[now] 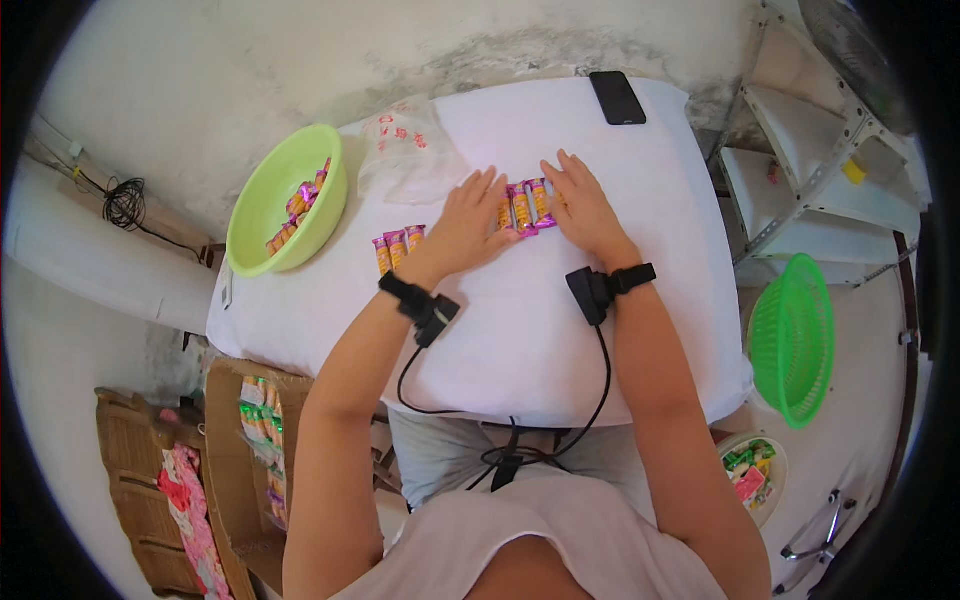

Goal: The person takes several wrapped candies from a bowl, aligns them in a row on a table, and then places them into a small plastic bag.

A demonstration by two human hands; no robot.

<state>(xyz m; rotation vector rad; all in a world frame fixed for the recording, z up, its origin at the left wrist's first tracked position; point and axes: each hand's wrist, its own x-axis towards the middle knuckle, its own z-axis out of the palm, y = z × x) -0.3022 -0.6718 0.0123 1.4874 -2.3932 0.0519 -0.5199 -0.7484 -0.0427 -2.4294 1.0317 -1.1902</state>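
Note:
A short row of stick-shaped snack packets [521,206] in purple and yellow wrappers lies side by side on the white-covered table [495,315]. My left hand [472,221] rests flat against the left end of this row, its thumb by the packets' lower ends. At the right end is my right hand [585,206], fingers extended, partly covering a packet. Neither hand is closed around anything. Left of my left wrist lies a second group of like packets [395,246], partly hidden by the hand and forearm. Both wrists wear black strapped devices with cables.
A light-green basin [330,202] with more packets stands at the left, beside a clear plastic bag [409,161]. A black smartphone [618,98] lies at the back right. Below left is a cardboard box [225,435] of packaged snacks; a green basket [806,345] and metal shelving [810,180] are right.

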